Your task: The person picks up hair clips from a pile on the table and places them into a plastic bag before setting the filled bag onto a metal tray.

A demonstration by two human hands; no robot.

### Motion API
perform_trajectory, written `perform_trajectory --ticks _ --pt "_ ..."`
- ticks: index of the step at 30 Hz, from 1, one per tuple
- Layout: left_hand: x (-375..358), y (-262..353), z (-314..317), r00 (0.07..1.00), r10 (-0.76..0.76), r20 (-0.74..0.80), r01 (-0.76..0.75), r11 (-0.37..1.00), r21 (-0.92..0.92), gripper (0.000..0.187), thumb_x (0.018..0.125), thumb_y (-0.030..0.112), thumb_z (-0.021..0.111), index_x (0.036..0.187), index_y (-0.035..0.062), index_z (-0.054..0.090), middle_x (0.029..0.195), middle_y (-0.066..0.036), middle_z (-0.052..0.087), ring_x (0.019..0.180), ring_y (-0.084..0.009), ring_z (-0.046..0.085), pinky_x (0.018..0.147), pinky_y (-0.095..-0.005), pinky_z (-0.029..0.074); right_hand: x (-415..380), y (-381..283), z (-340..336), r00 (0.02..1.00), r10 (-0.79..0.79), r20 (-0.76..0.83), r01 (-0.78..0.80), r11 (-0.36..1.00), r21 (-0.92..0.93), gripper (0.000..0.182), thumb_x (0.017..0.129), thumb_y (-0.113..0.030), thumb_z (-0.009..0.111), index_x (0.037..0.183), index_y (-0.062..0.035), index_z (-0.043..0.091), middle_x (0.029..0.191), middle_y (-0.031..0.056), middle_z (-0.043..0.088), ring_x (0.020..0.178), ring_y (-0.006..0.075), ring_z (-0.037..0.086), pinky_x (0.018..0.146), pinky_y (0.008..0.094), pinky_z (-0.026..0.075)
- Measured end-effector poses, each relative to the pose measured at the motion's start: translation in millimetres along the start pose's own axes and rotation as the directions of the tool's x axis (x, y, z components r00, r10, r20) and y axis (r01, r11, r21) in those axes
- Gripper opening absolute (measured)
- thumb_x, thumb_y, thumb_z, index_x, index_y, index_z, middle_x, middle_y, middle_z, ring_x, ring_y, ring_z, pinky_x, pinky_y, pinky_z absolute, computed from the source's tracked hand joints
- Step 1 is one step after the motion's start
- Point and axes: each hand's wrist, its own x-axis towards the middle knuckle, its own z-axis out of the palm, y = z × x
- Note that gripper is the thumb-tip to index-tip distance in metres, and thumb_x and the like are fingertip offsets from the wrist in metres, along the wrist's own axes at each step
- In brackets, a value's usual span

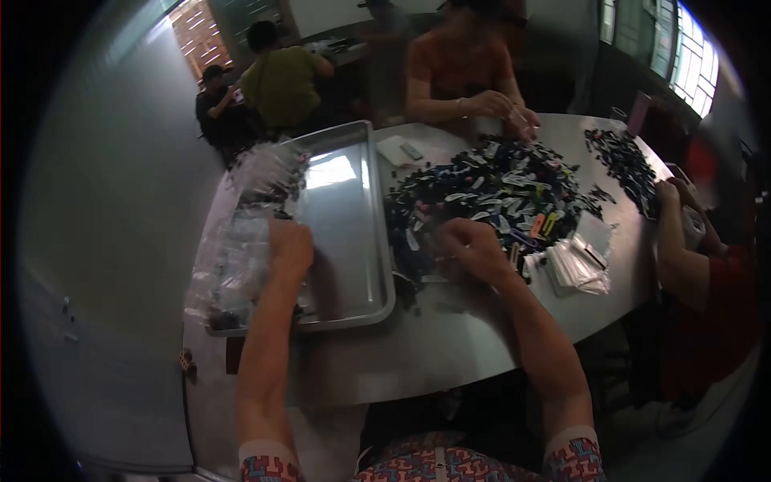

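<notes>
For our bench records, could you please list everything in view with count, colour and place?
table: one, grey, centre
tray: one, silver, table's left
filled bags: many, clear, tray's left side
snap hair clips: uncountable, mostly black, heaps centre and right
stacked bags: several, clear, beside centre heap
paper: one, white, right of tray's far end
people: at least five, orange, red, green and dark clothing, across, right and behind
window: at least one, bright white, upper right
left grip: one, bare, at filled bags
right grip: one, bare, at clips' near edge

At six o'clock, a shirt [411,466] printed with blocky red and blue letter-like shapes; short sleeves [575,459] at seven and five, pale-hemmed; down its front, perhaps a pale zip [440,459].
</notes>
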Motion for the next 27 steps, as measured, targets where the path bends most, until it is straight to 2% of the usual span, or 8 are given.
perform_trajectory --ticks 4,9,10,13,16,19,22,27 --pt "-1 -15 21 0.998 -0.017 -0.064 0.019 0.999 0.028 0.027 0.088 0.024 0.062 0.107 0.0098 0.075 0.126 -0.015 0.064 0.128 -0.0318 0.054 0.118 -0.0532 0.023 3 3 1 1.000 0.014 0.001 -0.014 0.998 -0.065 0.019 0.095 -0.017 0.065 0.103 0.0000 0.070 0.078 0.0076 0.072 0.071 0.0102 0.067 0.067 0.0272 0.052" --pt "-46 7 -30 0.832 0.118 -0.542 -0.167 0.985 -0.042 0.033 0.084 0.014 0.070 0.115 0.0030 0.067 0.135 -0.015 0.057 0.130 -0.0360 0.049 0.117 -0.0522 0.027 5 1 -15 0.999 -0.027 -0.029 0.028 0.999 0.019 0.021 0.093 -0.017 0.066 0.105 0.0005 0.071 0.079 0.0071 0.072 0.072 0.0107 0.067 0.068 0.0282 0.053" --pt "-62 20 -47 0.828 0.123 -0.547 -0.176 0.983 -0.046 0.033 0.084 0.014 0.070 0.115 0.0030 0.067 0.135 -0.015 0.057 0.130 -0.0360 0.049 0.117 -0.0522 0.027 7 -6 -26 0.997 -0.041 -0.059 0.044 0.998 0.046 0.022 0.092 -0.016 0.067 0.105 0.0006 0.071 0.080 0.0072 0.072 0.072 0.0106 0.067 0.069 0.0283 0.053" --pt "-115 68 -81 0.697 0.124 -0.706 -0.590 0.659 -0.466 0.032 0.082 0.007 0.070 0.114 0.0002 0.064 0.124 -0.018 0.061 0.120 -0.0375 0.056 0.105 -0.0450 0.044 -3 -22 -76 0.972 -0.061 -0.227 0.035 0.993 -0.115 0.021 0.090 -0.016 0.069 0.101 0.0012 0.072 0.081 0.0081 0.073 0.073 0.0105 0.066 0.068 0.0284 0.053" --pt "-166 118 -81 0.658 0.145 -0.739 -0.741 0.300 -0.601 0.025 0.082 0.005 0.069 0.106 0.0009 0.066 0.105 -0.018 0.067 0.098 -0.0358 0.065 0.085 -0.0433 0.055 -23 -17 -129 0.921 -0.033 -0.389 -0.076 0.962 -0.262 0.019 0.088 -0.018 0.069 0.097 -0.0016 0.074 0.081 0.0096 0.073 0.070 0.0163 0.068 0.066 0.0305 0.053" --pt "-191 153 -76 0.611 0.181 -0.770 -0.791 0.161 -0.590 0.021 0.082 0.006 0.069 0.103 0.0026 0.067 0.096 -0.015 0.069 0.087 -0.0332 0.067 0.075 -0.0412 0.056 -48 23 -189 0.871 -0.085 -0.483 -0.262 0.753 -0.604 0.021 0.085 -0.023 0.070 0.095 -0.0047 0.075 0.085 0.0125 0.072 0.075 0.0267 0.069 0.071 0.0373 0.054" --pt "-185 170 -63 0.522 0.189 -0.832 -0.852 0.069 -0.518 0.022 0.082 0.005 0.069 0.104 0.0039 0.068 0.092 -0.013 0.069 0.082 -0.0316 0.068 0.070 -0.0385 0.056 -66 55 -226 0.774 -0.092 -0.626 -0.487 0.546 -0.682 0.019 0.085 -0.024 0.070 0.095 -0.0094 0.076 0.094 0.0117 0.072 0.088 0.0308 0.068 0.079 0.0423 0.054" --pt "-184 166 -65 0.724 0.114 -0.680 -0.668 -0.131 -0.733 0.028 0.082 0.002 0.070 0.109 0.0060 0.069 0.087 -0.008 0.067 0.064 -0.0174 0.063 0.056 -0.0287 0.051 -82 73 -227 0.680 -0.037 -0.732 -0.711 0.208 -0.671 0.027 0.077 -0.034 0.075 0.097 -0.0160 0.078 0.097 0.0085 0.074 0.093 0.0298 0.067 0.086 0.0423 0.053"
